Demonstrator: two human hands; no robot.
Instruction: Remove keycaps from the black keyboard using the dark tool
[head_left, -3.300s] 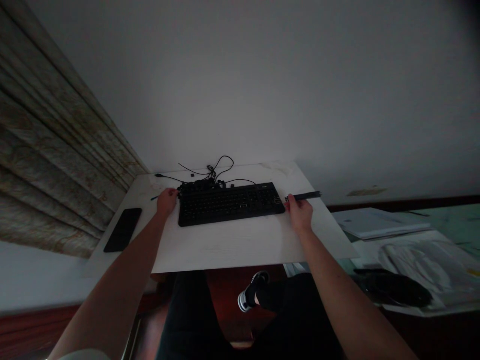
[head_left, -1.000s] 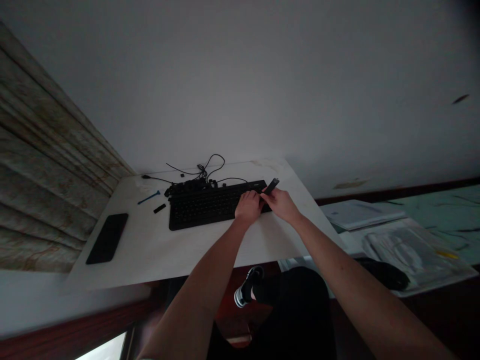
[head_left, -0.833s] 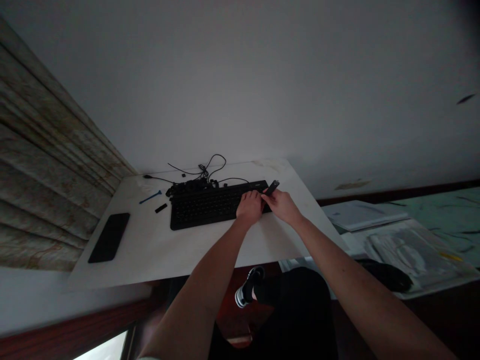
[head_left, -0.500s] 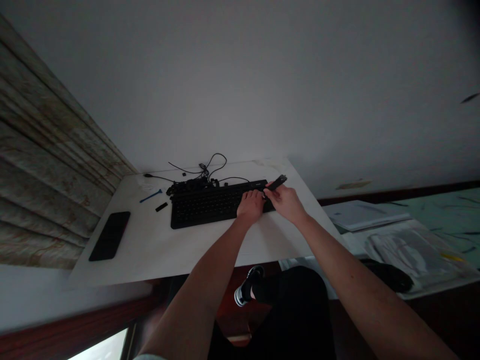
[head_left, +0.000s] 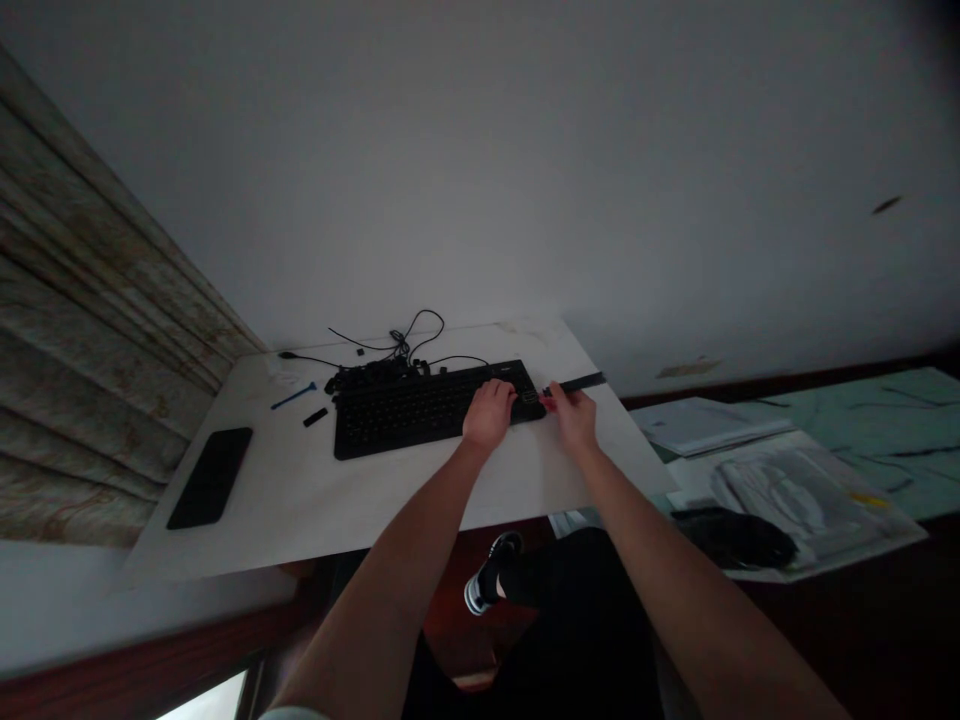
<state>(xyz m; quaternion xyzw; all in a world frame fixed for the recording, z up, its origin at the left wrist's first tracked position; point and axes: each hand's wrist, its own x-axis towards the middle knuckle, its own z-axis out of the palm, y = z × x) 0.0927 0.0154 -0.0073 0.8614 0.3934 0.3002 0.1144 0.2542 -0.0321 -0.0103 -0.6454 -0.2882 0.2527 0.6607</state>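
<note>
A black keyboard (head_left: 405, 415) lies on the white table, its right end nearest to me under my hands. My left hand (head_left: 489, 412) rests on the keys toward the right side, fingers lying over them. At the keyboard's right end, my right hand (head_left: 574, 418) is closed on a slim black brush (head_left: 585, 382), whose far end points right, off the keyboard. The fingertips of that hand are close to the number keys, and whether they touch is hard to tell in the dim light.
Tangled black cables and small loose black pieces (head_left: 375, 374) lie behind the keyboard. To its left are a blue stick tool (head_left: 294, 396), a small black bar (head_left: 315, 417) and a phone (head_left: 210, 478). Papers (head_left: 705, 425) and a black bag-like item (head_left: 731, 537) lie at right.
My right hand has turned and shifted toward the keyboard's right edge, so the brush now lies lower and flatter. My left hand stays on the keys, its fingers drawn closer together. The view swung slightly.
</note>
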